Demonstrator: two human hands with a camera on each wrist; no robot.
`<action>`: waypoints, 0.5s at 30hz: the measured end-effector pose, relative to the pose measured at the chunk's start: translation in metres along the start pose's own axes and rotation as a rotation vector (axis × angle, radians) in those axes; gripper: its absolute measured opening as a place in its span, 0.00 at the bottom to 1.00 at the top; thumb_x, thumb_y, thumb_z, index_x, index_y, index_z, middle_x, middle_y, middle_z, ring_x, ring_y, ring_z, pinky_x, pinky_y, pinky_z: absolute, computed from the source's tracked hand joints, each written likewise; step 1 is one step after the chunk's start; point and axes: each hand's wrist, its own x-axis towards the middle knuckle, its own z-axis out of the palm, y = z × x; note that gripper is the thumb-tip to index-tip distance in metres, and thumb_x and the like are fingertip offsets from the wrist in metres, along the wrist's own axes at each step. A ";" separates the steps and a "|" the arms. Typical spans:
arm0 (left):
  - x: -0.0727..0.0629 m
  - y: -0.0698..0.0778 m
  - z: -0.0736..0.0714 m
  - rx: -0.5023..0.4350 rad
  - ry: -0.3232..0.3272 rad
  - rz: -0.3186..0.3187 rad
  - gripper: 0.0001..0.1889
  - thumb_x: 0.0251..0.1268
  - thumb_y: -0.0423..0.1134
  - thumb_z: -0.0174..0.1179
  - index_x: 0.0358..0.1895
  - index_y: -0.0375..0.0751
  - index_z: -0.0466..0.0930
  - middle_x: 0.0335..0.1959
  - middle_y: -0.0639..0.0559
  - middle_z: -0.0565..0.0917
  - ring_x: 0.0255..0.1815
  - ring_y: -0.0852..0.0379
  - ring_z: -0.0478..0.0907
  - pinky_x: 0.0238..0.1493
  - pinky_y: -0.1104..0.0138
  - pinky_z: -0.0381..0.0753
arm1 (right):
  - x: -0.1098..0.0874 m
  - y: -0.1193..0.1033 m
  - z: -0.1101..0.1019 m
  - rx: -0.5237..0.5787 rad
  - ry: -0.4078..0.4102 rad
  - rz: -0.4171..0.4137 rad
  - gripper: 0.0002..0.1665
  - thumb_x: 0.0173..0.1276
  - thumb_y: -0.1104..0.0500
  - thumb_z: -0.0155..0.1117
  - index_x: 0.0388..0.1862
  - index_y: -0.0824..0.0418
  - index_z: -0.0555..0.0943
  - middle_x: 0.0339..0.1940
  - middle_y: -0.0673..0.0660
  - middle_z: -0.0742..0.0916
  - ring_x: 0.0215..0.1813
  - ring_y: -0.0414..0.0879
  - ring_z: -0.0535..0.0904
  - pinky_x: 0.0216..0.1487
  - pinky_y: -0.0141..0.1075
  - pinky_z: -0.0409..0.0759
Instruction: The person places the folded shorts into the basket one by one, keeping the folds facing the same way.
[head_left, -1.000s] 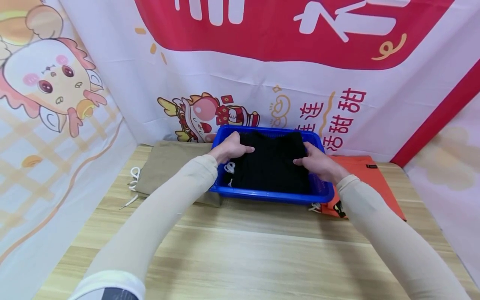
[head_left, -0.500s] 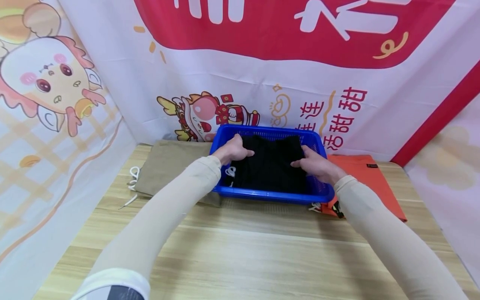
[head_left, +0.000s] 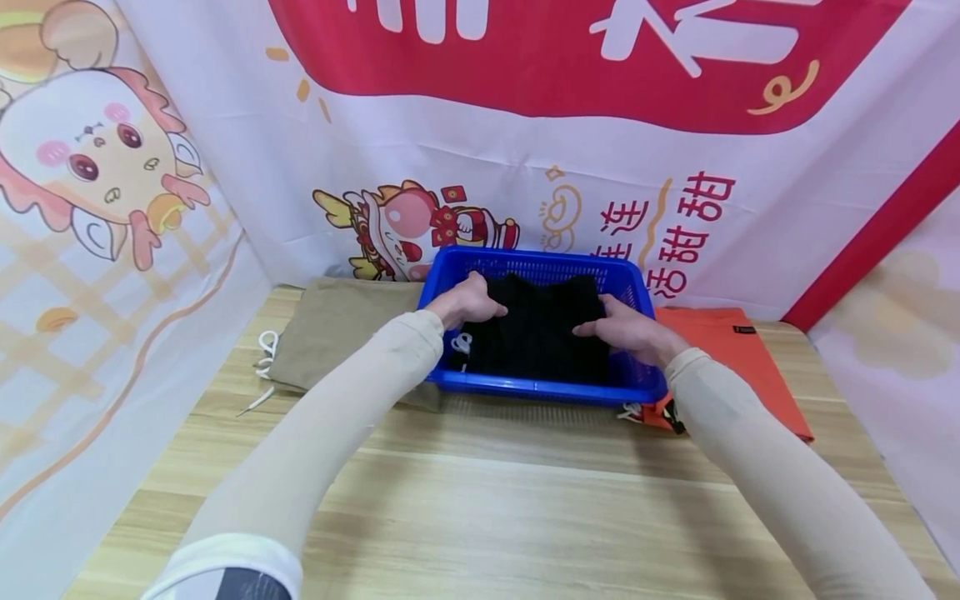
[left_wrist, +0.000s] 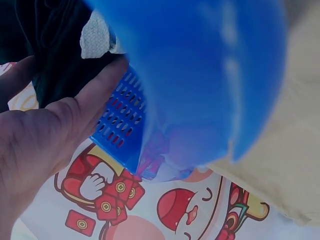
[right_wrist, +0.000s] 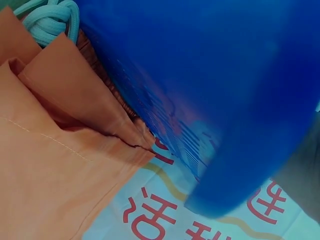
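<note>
Folded black shorts (head_left: pixel 540 333) with a white drawstring lie inside the blue plastic basket (head_left: pixel 525 390). My left hand (head_left: pixel 471 302) holds their left side, thumb on top. In the left wrist view the thumb and a long finger of that hand (left_wrist: pixel 55 120) lie along the dark cloth, beside the basket wall (left_wrist: pixel 200 75). On the opposite side my right hand (head_left: pixel 633 329) grips the shorts' right edge, its thumb over the top and its other fingers partly hidden. The right wrist view is mostly filled by the basket's outer wall (right_wrist: pixel 210 60), with the right hand not clearly seen there.
Folded khaki clothing (head_left: pixel 345 329) with a white drawstring lies left of the basket. To its right is a folded orange garment (head_left: pixel 750 367), partly under the basket's edge. A printed cloth backdrop (head_left: pixel 480 150) stands behind the wooden table (head_left: pixel 487 508).
The black shorts have sunk a little lower in the basket, showing more of its back wall. Both hands went down with them, and the right hand shifted slightly left.
</note>
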 end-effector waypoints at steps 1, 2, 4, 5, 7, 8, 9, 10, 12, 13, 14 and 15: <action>-0.001 0.000 0.000 0.008 -0.006 -0.002 0.50 0.78 0.46 0.56 0.81 0.38 0.25 0.84 0.43 0.39 0.81 0.43 0.47 0.72 0.46 0.64 | 0.000 0.000 0.000 -0.001 0.001 0.002 0.59 0.76 0.55 0.61 0.82 0.62 0.29 0.83 0.67 0.40 0.81 0.65 0.44 0.72 0.62 0.63; -0.001 0.000 -0.001 0.018 -0.012 -0.003 0.50 0.78 0.46 0.56 0.81 0.37 0.24 0.84 0.43 0.39 0.81 0.43 0.47 0.72 0.45 0.64 | 0.000 0.000 0.000 -0.003 0.000 0.002 0.58 0.75 0.55 0.62 0.83 0.62 0.29 0.83 0.67 0.40 0.81 0.66 0.45 0.72 0.62 0.63; -0.001 0.000 -0.001 0.034 -0.022 -0.006 0.50 0.78 0.46 0.56 0.81 0.36 0.24 0.84 0.43 0.38 0.81 0.43 0.47 0.71 0.45 0.65 | 0.000 0.000 0.000 -0.008 -0.003 0.005 0.58 0.75 0.54 0.62 0.83 0.62 0.31 0.83 0.68 0.41 0.81 0.66 0.46 0.72 0.61 0.63; -0.001 0.000 -0.002 0.038 -0.028 -0.008 0.50 0.78 0.46 0.56 0.81 0.36 0.24 0.84 0.43 0.38 0.81 0.43 0.47 0.71 0.45 0.65 | 0.000 0.000 0.000 -0.010 -0.005 0.005 0.58 0.75 0.54 0.62 0.83 0.62 0.31 0.83 0.68 0.42 0.81 0.66 0.47 0.72 0.61 0.64; -0.001 -0.001 -0.002 0.050 -0.038 -0.016 0.50 0.78 0.46 0.56 0.81 0.36 0.23 0.84 0.44 0.37 0.81 0.43 0.48 0.71 0.44 0.66 | 0.000 0.001 -0.001 -0.018 -0.009 0.004 0.57 0.75 0.54 0.62 0.83 0.62 0.33 0.83 0.69 0.42 0.80 0.66 0.48 0.71 0.61 0.64; -0.001 -0.001 -0.002 0.057 -0.040 -0.020 0.51 0.77 0.47 0.56 0.81 0.36 0.24 0.84 0.44 0.37 0.81 0.43 0.48 0.70 0.44 0.67 | 0.000 0.001 -0.001 -0.021 -0.013 0.005 0.57 0.75 0.54 0.62 0.84 0.62 0.33 0.83 0.69 0.43 0.80 0.66 0.49 0.71 0.61 0.64; -0.001 -0.002 -0.002 0.065 -0.045 -0.024 0.51 0.77 0.47 0.57 0.81 0.36 0.24 0.84 0.43 0.37 0.81 0.43 0.49 0.70 0.44 0.67 | 0.000 0.002 -0.001 -0.024 -0.016 0.006 0.56 0.76 0.53 0.62 0.84 0.62 0.34 0.83 0.69 0.43 0.80 0.67 0.49 0.71 0.61 0.64; -0.001 -0.002 -0.002 0.072 -0.049 -0.031 0.51 0.77 0.47 0.57 0.81 0.36 0.23 0.84 0.44 0.37 0.81 0.43 0.49 0.70 0.44 0.67 | 0.000 0.002 0.000 -0.026 -0.018 0.008 0.56 0.76 0.54 0.62 0.84 0.63 0.35 0.83 0.70 0.44 0.80 0.67 0.50 0.71 0.61 0.64; -0.001 -0.003 -0.002 0.092 -0.059 -0.040 0.51 0.77 0.47 0.57 0.81 0.37 0.23 0.84 0.44 0.37 0.81 0.43 0.48 0.70 0.45 0.67 | 0.001 0.003 0.000 -0.033 -0.022 0.013 0.54 0.76 0.54 0.62 0.83 0.64 0.37 0.83 0.70 0.45 0.79 0.67 0.52 0.71 0.60 0.65; -0.001 -0.003 -0.002 0.106 -0.066 -0.043 0.52 0.77 0.48 0.57 0.80 0.37 0.22 0.84 0.43 0.37 0.81 0.44 0.47 0.70 0.45 0.67 | 0.000 0.004 0.000 -0.039 -0.025 0.016 0.54 0.76 0.54 0.62 0.83 0.65 0.38 0.83 0.71 0.46 0.79 0.67 0.53 0.71 0.60 0.65; -0.002 -0.004 -0.002 0.126 -0.071 -0.046 0.52 0.76 0.48 0.58 0.80 0.37 0.22 0.84 0.43 0.38 0.81 0.44 0.47 0.71 0.45 0.67 | 0.000 0.004 0.001 -0.045 -0.027 0.019 0.53 0.76 0.53 0.62 0.83 0.65 0.39 0.82 0.71 0.46 0.79 0.67 0.54 0.71 0.60 0.65; -0.002 -0.004 -0.002 0.145 -0.079 -0.047 0.53 0.76 0.48 0.58 0.80 0.37 0.22 0.84 0.42 0.38 0.81 0.44 0.47 0.70 0.46 0.67 | 0.001 0.004 0.001 -0.051 -0.028 0.021 0.53 0.75 0.53 0.62 0.83 0.66 0.40 0.82 0.71 0.48 0.78 0.67 0.55 0.71 0.59 0.66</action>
